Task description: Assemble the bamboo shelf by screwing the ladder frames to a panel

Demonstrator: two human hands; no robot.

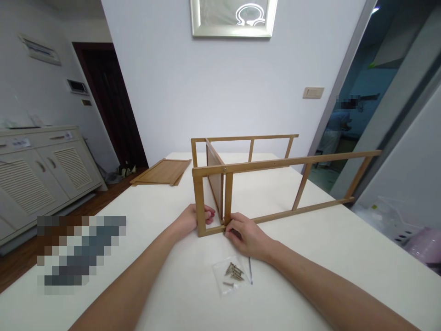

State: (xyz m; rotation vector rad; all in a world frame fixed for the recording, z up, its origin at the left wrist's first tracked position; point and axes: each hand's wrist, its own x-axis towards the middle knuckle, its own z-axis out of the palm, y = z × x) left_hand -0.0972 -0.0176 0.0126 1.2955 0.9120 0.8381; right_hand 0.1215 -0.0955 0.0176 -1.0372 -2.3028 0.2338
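A light wooden rack frame (282, 162) lies on its side on the white table, with a wooden shelf panel (215, 177) standing across it near the left end. My left hand (189, 219) reaches behind the end post; its fingers are curled and show through the opening, and anything in them is hidden. With thumb and fingers closed, my right hand (247, 235) pinches a small metal screw at the lower rail, where the panel's crosspiece meets it. Just in front lies a clear plastic bag (222, 287) containing several screws (235, 272).
Flat wooden panels (160, 172) lie at the table's far left. The white table (182, 285) runs up to the wall. The frame's long side reaches to the right table edge. Through the doorway at right a person (336, 126) is visible. A white cabinet (44, 170) stands left.
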